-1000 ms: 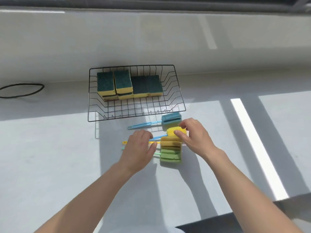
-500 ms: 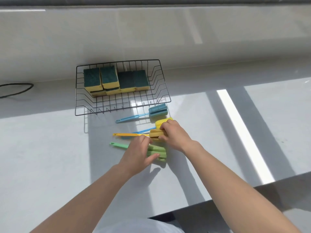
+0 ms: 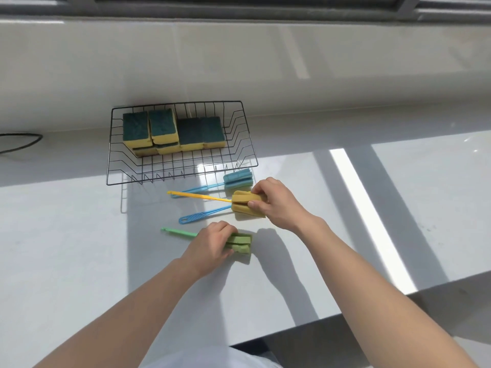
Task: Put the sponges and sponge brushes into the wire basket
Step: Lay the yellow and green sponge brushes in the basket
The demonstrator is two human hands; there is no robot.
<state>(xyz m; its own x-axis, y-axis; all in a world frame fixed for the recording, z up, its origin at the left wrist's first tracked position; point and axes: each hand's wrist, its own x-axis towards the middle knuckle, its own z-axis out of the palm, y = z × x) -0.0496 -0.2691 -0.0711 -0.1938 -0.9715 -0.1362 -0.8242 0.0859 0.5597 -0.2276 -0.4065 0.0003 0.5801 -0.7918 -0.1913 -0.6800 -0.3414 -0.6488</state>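
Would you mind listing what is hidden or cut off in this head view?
- Lower sponges in the wire basket: mostly covered by those stacked above.
- Green brush: middle hidden by the left hand.
- Yellow brush heads: right ends covered by the right hand.
- Black cord: cut off by the left edge.

Right hand (image 3: 279, 205): now pinches the yellow brush (image 3: 245, 198), seemingly lifted off the pile.
Left hand (image 3: 210, 247): now grips the green brush (image 3: 239, 243), drawn apart.

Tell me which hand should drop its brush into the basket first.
Probably the right hand: its yellow brush is close to the basket. The left hand grips the green brush farther away.
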